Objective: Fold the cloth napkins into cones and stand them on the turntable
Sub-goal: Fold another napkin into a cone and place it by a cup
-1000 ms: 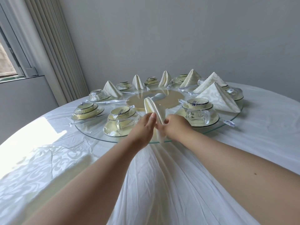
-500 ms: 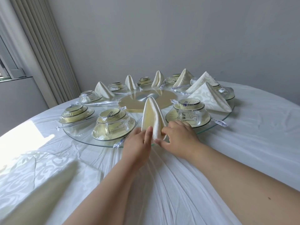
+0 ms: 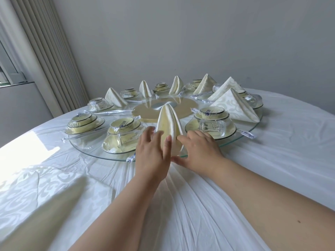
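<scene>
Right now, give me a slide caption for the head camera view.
Both hands, left and right, steady a folded napkin cone at the glass turntable's near edge.

Soft daylight enters from the window (image 3: 7, 73) at left, throwing a glaring patch on the tablecloth (image 3: 36, 151) at the table's left edge. Wide-angle distortion bends the edges; near forearms look soft.

Wrapped dish sets (image 3: 213, 118), white tablecloth (image 3: 272, 160)

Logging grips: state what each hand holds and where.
Both hands touch the napkin cone near its base: left hand on its left side, right hand on its right, fingers fairly straight.
</scene>
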Demonstrator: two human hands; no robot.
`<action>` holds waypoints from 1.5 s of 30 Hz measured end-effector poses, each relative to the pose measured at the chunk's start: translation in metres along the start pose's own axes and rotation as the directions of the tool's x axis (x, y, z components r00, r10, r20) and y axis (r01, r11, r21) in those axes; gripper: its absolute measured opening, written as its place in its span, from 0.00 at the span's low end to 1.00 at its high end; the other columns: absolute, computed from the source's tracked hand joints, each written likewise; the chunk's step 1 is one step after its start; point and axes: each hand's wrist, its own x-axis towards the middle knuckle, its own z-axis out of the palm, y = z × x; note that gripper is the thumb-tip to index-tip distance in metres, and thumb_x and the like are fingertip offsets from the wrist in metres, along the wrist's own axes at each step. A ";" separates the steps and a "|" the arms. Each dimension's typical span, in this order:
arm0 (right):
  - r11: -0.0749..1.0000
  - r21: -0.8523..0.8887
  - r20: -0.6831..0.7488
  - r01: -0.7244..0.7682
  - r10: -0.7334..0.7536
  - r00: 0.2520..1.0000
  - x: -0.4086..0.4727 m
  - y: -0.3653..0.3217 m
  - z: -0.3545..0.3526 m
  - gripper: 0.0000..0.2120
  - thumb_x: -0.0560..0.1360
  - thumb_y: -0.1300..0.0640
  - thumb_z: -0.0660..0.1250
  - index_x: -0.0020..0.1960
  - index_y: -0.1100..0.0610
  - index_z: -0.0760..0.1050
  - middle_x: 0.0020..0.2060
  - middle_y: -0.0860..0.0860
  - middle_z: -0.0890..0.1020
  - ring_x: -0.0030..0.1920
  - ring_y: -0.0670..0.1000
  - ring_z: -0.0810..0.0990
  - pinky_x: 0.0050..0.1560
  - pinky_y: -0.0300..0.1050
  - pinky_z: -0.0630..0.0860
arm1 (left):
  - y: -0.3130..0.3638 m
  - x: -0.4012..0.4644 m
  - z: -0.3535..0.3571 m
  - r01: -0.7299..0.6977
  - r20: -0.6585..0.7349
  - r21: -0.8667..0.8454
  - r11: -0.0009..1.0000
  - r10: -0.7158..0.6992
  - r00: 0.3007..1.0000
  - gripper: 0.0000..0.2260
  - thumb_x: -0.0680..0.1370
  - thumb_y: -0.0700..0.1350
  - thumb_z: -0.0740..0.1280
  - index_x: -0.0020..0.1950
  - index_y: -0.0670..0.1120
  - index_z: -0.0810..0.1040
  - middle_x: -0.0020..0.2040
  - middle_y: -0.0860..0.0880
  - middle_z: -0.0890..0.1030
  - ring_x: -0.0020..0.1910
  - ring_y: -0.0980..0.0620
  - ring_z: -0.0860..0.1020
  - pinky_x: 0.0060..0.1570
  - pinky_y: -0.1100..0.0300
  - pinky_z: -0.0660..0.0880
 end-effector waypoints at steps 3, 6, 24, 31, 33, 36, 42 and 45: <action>1.000 -0.006 0.015 0.017 -0.017 1.000 -0.001 0.000 -0.003 0.38 0.64 0.26 0.45 0.59 0.47 0.74 0.44 0.50 0.74 0.52 0.54 0.74 0.54 0.49 0.68 | 0.009 0.005 -0.004 -0.119 0.022 -0.068 0.991 0.121 0.992 0.26 0.78 0.60 0.48 0.65 0.48 0.75 0.61 0.48 0.73 0.60 0.50 0.71 0.59 0.58 0.67; 0.999 0.010 0.044 0.036 -0.037 0.998 -0.003 -0.001 -0.005 0.38 0.63 0.29 0.43 0.59 0.48 0.75 0.44 0.50 0.74 0.54 0.54 0.73 0.56 0.48 0.67 | 0.014 0.012 0.000 -0.054 0.191 -0.079 0.995 0.068 0.979 0.29 0.77 0.64 0.45 0.68 0.53 0.72 0.61 0.48 0.72 0.59 0.48 0.73 0.58 0.57 0.69; 0.998 0.060 0.098 -0.020 0.014 0.995 -0.004 0.001 -0.011 0.40 0.61 0.29 0.38 0.55 0.46 0.77 0.41 0.47 0.64 0.56 0.52 0.71 0.57 0.45 0.65 | 0.026 0.018 0.007 0.019 0.261 0.134 0.991 -0.054 0.964 0.29 0.81 0.61 0.45 0.75 0.46 0.64 0.71 0.47 0.64 0.67 0.45 0.67 0.63 0.55 0.64; 0.989 0.092 -0.043 0.119 -0.115 0.992 -0.006 0.003 -0.008 0.24 0.66 0.35 0.53 0.40 0.47 0.83 0.34 0.44 0.64 0.41 0.53 0.75 0.48 0.46 0.71 | 0.025 0.025 -0.004 0.035 0.293 -0.123 0.992 0.003 0.956 0.24 0.82 0.60 0.44 0.39 0.51 0.72 0.42 0.47 0.77 0.50 0.47 0.73 0.44 0.57 0.65; 0.990 0.095 -0.057 0.108 -0.103 0.993 -0.005 0.005 -0.006 0.18 0.65 0.39 0.58 0.36 0.47 0.82 0.33 0.44 0.62 0.38 0.53 0.76 0.45 0.46 0.72 | 0.027 0.022 -0.010 0.017 0.322 -0.105 0.994 0.018 0.947 0.21 0.82 0.57 0.46 0.34 0.53 0.68 0.34 0.52 0.71 0.43 0.48 0.71 0.39 0.56 0.62; 0.987 0.106 -0.083 0.119 -0.110 0.990 -0.005 0.005 -0.005 0.14 0.63 0.43 0.61 0.36 0.47 0.82 0.33 0.43 0.62 0.37 0.53 0.76 0.43 0.45 0.72 | 0.025 0.019 -0.015 -0.007 0.306 -0.071 0.997 0.028 0.952 0.23 0.81 0.58 0.46 0.60 0.52 0.76 0.41 0.49 0.78 0.48 0.47 0.74 0.43 0.55 0.69; 0.981 0.125 -0.144 0.151 -0.133 0.981 -0.008 0.003 -0.005 0.14 0.64 0.46 0.59 0.34 0.49 0.82 0.29 0.46 0.70 0.33 0.53 0.75 0.39 0.43 0.72 | 0.021 0.011 -0.025 -0.125 0.152 0.143 0.982 0.103 0.983 0.24 0.79 0.62 0.41 0.43 0.51 0.71 0.29 0.53 0.69 0.35 0.48 0.70 0.31 0.55 0.59; 0.980 0.125 -0.151 0.153 -0.134 0.979 -0.008 0.003 -0.004 0.14 0.64 0.47 0.58 0.32 0.51 0.81 0.28 0.48 0.71 0.32 0.53 0.74 0.38 0.43 0.71 | 0.013 0.003 -0.027 -0.155 0.161 0.171 0.973 0.127 0.979 0.29 0.78 0.63 0.39 0.36 0.47 0.70 0.29 0.51 0.71 0.34 0.47 0.70 0.33 0.54 0.58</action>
